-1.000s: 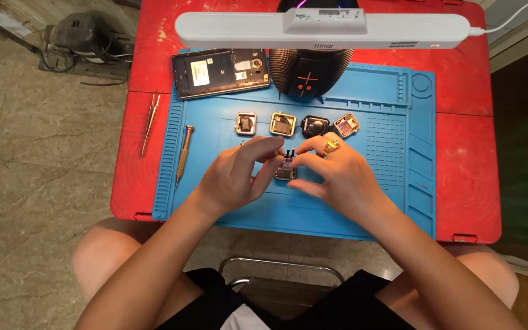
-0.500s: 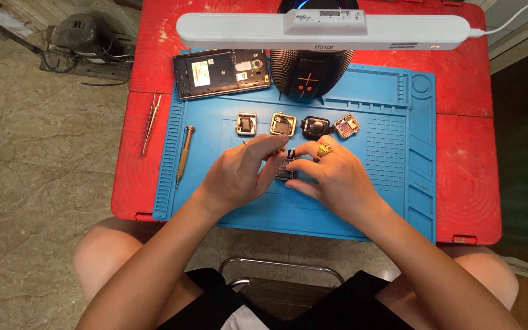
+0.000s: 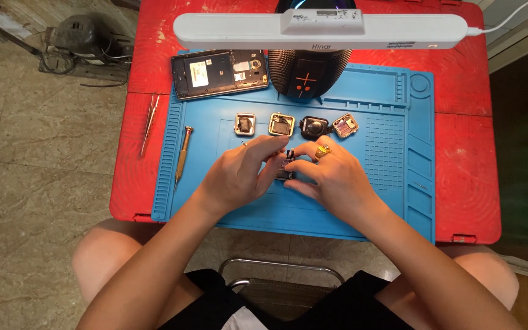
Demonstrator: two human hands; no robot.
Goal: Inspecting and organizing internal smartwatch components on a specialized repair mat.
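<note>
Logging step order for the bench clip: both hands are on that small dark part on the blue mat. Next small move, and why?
Probably hold it steady with the right hand and let the left hand keep working its edge. Both hands' fingertips meet on the small dark part over the blue mat, neither hand has a tool, and the screwdriver lies untouched to the left.

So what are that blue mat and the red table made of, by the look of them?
The mat looks like soft matte silicone or rubber: even blue, with moulded ridges and little trays along its edges. The table looks like painted wood or board, though that is uncertain: its red coat is scuffed and worn pale in patches, with a seam running across it.
</note>
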